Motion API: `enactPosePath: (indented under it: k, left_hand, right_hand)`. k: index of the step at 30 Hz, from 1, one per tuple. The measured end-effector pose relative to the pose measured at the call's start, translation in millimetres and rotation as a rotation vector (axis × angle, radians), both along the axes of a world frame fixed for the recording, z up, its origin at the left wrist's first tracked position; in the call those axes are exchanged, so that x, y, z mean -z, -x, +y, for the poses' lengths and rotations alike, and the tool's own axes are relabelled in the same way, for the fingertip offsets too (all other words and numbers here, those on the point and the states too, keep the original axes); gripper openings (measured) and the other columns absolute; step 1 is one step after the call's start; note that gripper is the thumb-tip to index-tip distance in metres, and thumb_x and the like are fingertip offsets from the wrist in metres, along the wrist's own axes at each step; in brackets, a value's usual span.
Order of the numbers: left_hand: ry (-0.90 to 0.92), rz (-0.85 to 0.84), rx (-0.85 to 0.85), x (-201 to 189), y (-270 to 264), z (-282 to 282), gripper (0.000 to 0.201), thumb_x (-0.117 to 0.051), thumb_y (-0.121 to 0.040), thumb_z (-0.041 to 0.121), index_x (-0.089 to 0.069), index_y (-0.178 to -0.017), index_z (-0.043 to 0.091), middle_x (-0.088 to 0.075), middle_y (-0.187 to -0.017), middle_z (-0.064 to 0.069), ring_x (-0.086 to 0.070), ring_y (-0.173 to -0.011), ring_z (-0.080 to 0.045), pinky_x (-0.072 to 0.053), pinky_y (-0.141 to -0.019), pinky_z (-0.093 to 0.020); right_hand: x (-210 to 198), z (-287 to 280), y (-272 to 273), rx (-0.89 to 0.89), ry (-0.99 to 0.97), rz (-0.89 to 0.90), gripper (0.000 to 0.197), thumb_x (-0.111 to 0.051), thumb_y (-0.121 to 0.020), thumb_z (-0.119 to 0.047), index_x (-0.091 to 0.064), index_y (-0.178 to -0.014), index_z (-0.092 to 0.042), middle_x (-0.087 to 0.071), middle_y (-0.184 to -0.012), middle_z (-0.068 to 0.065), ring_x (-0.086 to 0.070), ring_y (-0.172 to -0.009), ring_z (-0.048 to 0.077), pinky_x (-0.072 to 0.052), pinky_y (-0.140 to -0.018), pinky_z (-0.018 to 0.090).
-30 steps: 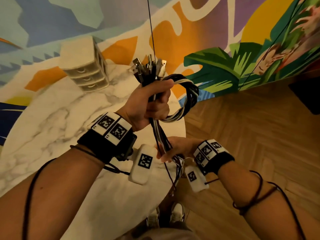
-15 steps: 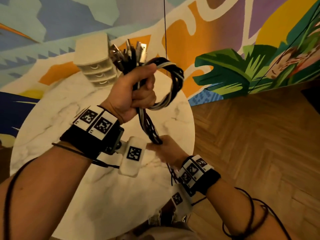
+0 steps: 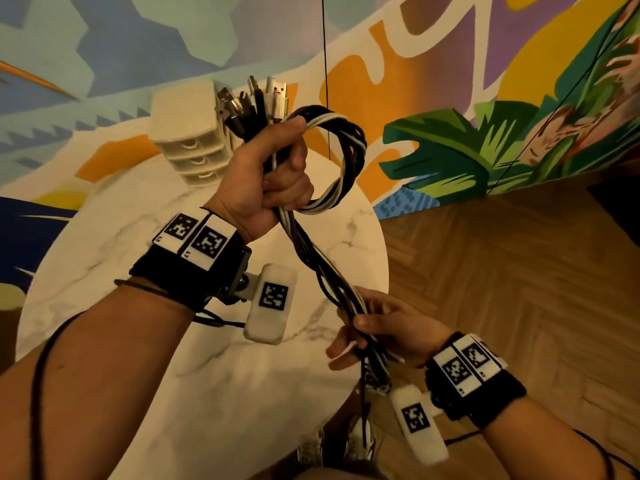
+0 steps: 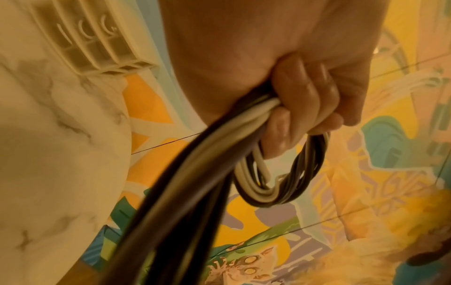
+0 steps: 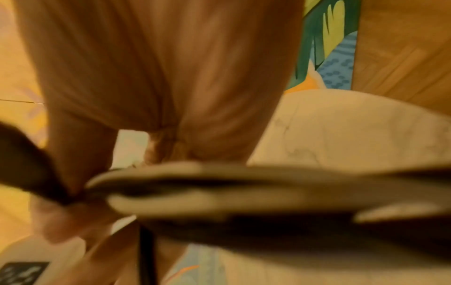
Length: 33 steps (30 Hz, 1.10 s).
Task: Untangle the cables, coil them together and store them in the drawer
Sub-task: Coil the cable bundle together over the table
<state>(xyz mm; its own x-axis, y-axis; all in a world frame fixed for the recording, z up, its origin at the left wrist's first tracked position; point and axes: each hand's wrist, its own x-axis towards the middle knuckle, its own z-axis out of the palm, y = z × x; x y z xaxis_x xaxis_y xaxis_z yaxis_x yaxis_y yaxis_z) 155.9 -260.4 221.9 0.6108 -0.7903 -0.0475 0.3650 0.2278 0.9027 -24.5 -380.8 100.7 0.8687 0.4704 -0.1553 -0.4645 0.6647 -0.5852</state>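
Observation:
A bundle of black and white cables [image 3: 346, 161] forms one loop held up over the round marble table [image 3: 104, 237]. My left hand [image 3: 277, 174] grips the loop, and several plug ends [image 3: 256, 102] stick up above the fist. In the left wrist view its fingers [image 4: 305, 100] curl round the cables [image 4: 268, 185]. The loose tail [image 3: 322, 271] runs down and right to my right hand [image 3: 377, 330], which holds it near the table's edge. The right wrist view is blurred, with the cables [image 5: 219, 192] crossing it. A small cream drawer unit [image 3: 190, 140] stands at the table's far side, its drawers shut.
A painted mural wall [image 3: 450, 150] rises behind the table. Wooden parquet floor [image 3: 519, 289] lies to the right. A thin black cord [image 3: 323, 64] hangs down in front of the wall. Shoes [image 3: 360, 441] show below the table edge.
The left hand with the loop has shifted left toward the drawer unit. The right hand has slid further down the tail, which now stretches longer between the two hands.

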Motion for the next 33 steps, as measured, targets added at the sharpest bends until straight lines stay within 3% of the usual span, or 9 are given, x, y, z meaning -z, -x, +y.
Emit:
enactPosePath:
  k: [3, 6, 11, 15, 18, 21, 25, 29, 33]
  left_hand:
    - [0.037, 0.021, -0.007, 0, -2, 1, 0.043, -0.040, -0.090, 0.031, -0.051, -0.053, 0.012, -0.025, -0.030, 0.008, -0.017, -0.025, -0.006, -0.019, -0.038, -0.020]
    - [0.038, 0.023, -0.002, 1, -1, 2, 0.042, -0.041, -0.090, 0.030, -0.051, -0.053, 0.012, -0.026, -0.029, 0.009, -0.017, -0.024, -0.006, -0.015, -0.039, -0.022]
    - [-0.003, 0.021, 0.007, 4, 3, 5, 0.042, -0.042, -0.089, 0.030, -0.050, -0.053, 0.012, -0.024, -0.030, 0.008, -0.017, -0.025, -0.006, -0.015, -0.039, -0.022]
    - [-0.009, 0.020, 0.019, 5, 8, 5, 0.042, -0.040, -0.091, 0.029, -0.051, -0.054, 0.011, -0.025, -0.030, 0.009, -0.018, -0.025, -0.005, -0.016, -0.039, -0.021]
    - [-0.018, 0.003, 0.021, 2, 8, 6, 0.042, -0.040, -0.091, 0.028, -0.050, -0.054, 0.011, -0.025, -0.030, 0.008, -0.018, -0.025, -0.006, -0.015, -0.039, -0.022]
    - [-0.070, -0.049, -0.008, 2, 11, 7, 0.039, -0.044, -0.089, 0.027, -0.049, -0.054, 0.010, -0.024, -0.030, 0.008, -0.017, -0.025, -0.008, -0.009, -0.042, -0.029]
    - [-0.090, -0.047, -0.136, 10, 32, 3, 0.032, -0.051, -0.085, 0.023, -0.044, -0.058, 0.006, -0.034, -0.036, 0.008, -0.019, -0.027, -0.007, -0.009, -0.039, -0.023]
    - [-0.117, -0.048, -0.176, 22, 54, 0, 0.024, -0.056, -0.084, 0.017, -0.046, -0.064, 0.008, -0.044, -0.048, 0.006, -0.024, -0.030, -0.006, -0.013, -0.039, -0.022]
    - [-0.360, -0.165, -0.019, 30, 72, 6, 0.029, -0.064, -0.083, 0.011, -0.052, -0.059, 0.022, -0.041, -0.045, 0.008, -0.028, -0.035, -0.007, -0.021, -0.037, -0.017]
  right_hand:
    - [-8, 7, -2, -0.033, -0.004, -0.012, 0.022, -0.069, -0.080, -0.009, -0.053, -0.095, -0.012, -0.058, -0.071, 0.002, -0.067, -0.059, 0.016, -0.058, -0.058, 0.030]
    - [-9, 17, -7, -0.150, -0.027, 0.056, 0.024, -0.060, -0.081, 0.001, -0.045, -0.086, -0.017, -0.040, -0.074, -0.001, -0.040, -0.037, 0.001, -0.025, -0.031, 0.014]
    - [-4, 32, -13, -0.237, 0.191, 0.057, 0.019, -0.050, -0.092, -0.005, -0.062, -0.100, -0.018, -0.040, -0.082, 0.000, -0.033, -0.050, 0.003, -0.026, -0.044, 0.014]
    - [-1, 53, -16, -0.223, 0.341, -0.024, 0.029, -0.049, -0.092, -0.022, -0.054, -0.063, -0.019, -0.041, -0.060, -0.004, -0.035, -0.055, 0.011, -0.040, -0.063, 0.025]
    - [-2, 60, -16, -0.047, 0.356, 0.135, 0.038, -0.053, -0.094, -0.029, -0.041, -0.059, -0.018, -0.031, -0.055, -0.002, -0.033, -0.048, 0.010, -0.052, -0.058, 0.028]
    - [-1, 45, -25, 0.099, 0.890, 0.172, 0.041, -0.057, -0.092, -0.036, -0.044, -0.058, -0.017, -0.037, -0.048, -0.004, -0.033, -0.038, 0.009, -0.035, -0.041, 0.022]
    - [13, -1, -41, 0.431, 1.640, 0.016, 0.032, -0.057, -0.091, -0.024, -0.056, -0.059, -0.019, -0.050, -0.052, 0.002, -0.045, -0.049, 0.018, -0.031, -0.051, 0.028]
    - [13, -27, -45, 0.603, 1.992, -0.049, 0.021, -0.050, -0.090, -0.024, -0.064, -0.079, -0.013, -0.063, -0.069, 0.010, -0.057, -0.066, 0.036, -0.046, -0.057, 0.035]
    - [-3, -42, -49, 0.537, 2.110, -0.151, 0.014, -0.050, -0.082, -0.014, -0.049, -0.068, -0.015, -0.056, -0.063, 0.004, -0.053, -0.063, 0.032, -0.043, -0.059, 0.035]
